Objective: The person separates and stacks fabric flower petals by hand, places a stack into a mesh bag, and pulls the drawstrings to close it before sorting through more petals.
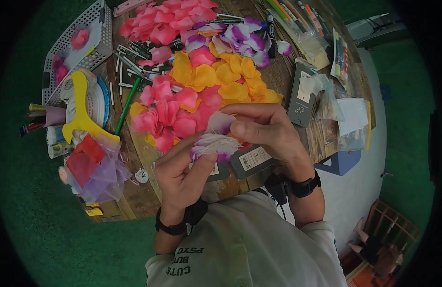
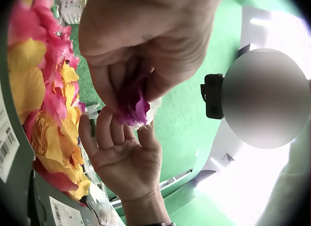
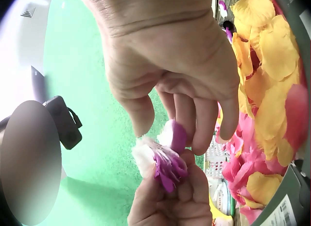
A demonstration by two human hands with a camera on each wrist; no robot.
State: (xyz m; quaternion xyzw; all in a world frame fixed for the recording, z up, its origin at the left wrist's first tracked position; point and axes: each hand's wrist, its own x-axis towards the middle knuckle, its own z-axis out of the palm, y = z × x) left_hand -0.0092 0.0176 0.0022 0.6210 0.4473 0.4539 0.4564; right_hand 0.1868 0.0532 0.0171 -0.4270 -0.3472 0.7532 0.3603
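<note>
My left hand [image 1: 181,167] grips a stack of purple-and-white artificial flower petals [image 1: 214,145], its white edges fanned above the thumb. In the left wrist view the purple side of the stack [image 2: 133,105] shows between the fingers. One petal [image 1: 220,123] stands up from the stack beside my right hand [image 1: 266,131]. The right wrist view shows the right thumb [image 3: 141,114] spread apart from the fingers, with that upright petal [image 3: 172,135] close to the fingertips. Both hands are over the near side of the table, in front of the petal piles.
Pink petals [image 1: 163,21], yellow petals [image 1: 230,74] and more purple-white petals [image 1: 245,38] heap on the wooden table [image 1: 321,138]. Dark boxes [image 1: 253,162] lie beneath the hands. A perforated basket [image 1: 104,28] and yellow tape-like holder [image 1: 82,107] stand left; bagged pens lie right.
</note>
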